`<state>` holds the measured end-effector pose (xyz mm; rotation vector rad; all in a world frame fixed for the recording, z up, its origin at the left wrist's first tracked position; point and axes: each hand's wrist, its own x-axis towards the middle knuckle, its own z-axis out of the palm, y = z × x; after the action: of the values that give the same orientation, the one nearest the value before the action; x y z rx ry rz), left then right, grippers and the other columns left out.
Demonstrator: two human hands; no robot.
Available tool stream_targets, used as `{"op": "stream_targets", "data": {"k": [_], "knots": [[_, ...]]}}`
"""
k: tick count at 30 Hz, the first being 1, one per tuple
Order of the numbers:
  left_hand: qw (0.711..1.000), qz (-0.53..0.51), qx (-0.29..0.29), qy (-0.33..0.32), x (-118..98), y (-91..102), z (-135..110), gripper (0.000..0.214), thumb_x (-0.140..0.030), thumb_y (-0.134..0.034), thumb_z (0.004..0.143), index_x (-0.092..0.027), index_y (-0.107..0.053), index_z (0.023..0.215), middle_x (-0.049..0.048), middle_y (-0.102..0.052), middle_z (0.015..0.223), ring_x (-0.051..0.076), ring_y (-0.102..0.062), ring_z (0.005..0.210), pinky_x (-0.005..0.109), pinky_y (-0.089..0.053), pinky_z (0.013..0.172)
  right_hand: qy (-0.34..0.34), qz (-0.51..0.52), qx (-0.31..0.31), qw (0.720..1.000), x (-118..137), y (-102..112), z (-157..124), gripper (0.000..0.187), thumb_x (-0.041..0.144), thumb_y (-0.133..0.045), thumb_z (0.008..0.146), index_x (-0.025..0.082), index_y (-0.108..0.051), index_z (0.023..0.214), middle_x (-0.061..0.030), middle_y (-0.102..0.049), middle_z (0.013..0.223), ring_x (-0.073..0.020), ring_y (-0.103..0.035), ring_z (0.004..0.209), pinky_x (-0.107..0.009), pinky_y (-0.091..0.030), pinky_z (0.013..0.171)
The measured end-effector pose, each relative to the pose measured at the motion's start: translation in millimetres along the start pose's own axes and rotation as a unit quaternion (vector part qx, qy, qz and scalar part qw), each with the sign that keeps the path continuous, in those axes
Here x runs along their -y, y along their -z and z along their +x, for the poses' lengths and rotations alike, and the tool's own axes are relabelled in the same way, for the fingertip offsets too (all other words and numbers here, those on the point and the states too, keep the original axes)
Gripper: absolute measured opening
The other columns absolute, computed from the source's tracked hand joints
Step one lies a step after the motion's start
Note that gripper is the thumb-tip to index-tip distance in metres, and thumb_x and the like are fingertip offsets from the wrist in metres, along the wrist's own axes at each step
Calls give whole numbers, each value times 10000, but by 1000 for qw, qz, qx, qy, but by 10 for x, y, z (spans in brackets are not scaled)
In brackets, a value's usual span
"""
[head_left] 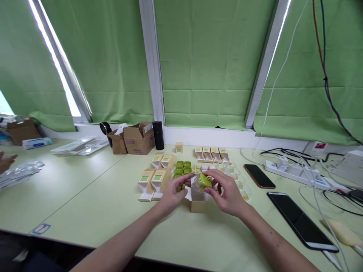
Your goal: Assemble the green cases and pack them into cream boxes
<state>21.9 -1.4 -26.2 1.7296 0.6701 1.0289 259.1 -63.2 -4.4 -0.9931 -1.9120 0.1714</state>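
Right hand pinches one green case over one box, left hand beside.

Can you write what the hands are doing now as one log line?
left hand: at green piece | right hand: holding green piece | place: over open small box

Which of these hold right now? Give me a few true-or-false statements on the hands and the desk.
1. The right hand holds a small green plastic piece above the open brown cardboard box. True.
2. The left hand lies flat on the pale green table, far from that box. False: it is raised at the box's left side.
3. Two dark-screened phones lie right of the hands. True.
4. The black cylinder lies on its side at the near edge. False: it stands upright at the back, beside brown cartons.
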Motion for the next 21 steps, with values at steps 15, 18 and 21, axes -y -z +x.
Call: {"op": "stream_targets", "data": {"k": [15, 18, 21], "knots": [[998, -64, 3, 1, 126, -23, -5, 667, -116, -652, 739, -166, -662, 1405, 133, -734, 1297, 283, -663, 1199, 457, -546, 1044, -22, -100, 67, 992, 89, -30, -19, 238, 248, -646, 908, 258, -556, 1128, -21, -750, 1006, -187, -693, 718, -322, -472, 683], [998, -62, 1, -2, 140, -18, -9, 666, -124, -658, 751, -168, -656, 1416, 134, -728, 1313, 284, -663, 1202, 460, -548, 1044, -23, -111, 81, 990, 107, -36, -15, 231, 225, -643, 896, 260, -547, 1103, -12, -733, 980, -190, -670, 743, -312, -443, 676], [998, -55, -2, -9, 149, -13, -10, 670, -122, -658, 745, -171, -662, 1413, 129, -730, 1316, 279, -666, 1191, 458, -544, 1050, -16, -123, 97, 988, 134, -38, -15, 208, 222, -646, 890, 252, -548, 1071, -22, -712, 947, -205, -645, 781, -309, -416, 666]]}}
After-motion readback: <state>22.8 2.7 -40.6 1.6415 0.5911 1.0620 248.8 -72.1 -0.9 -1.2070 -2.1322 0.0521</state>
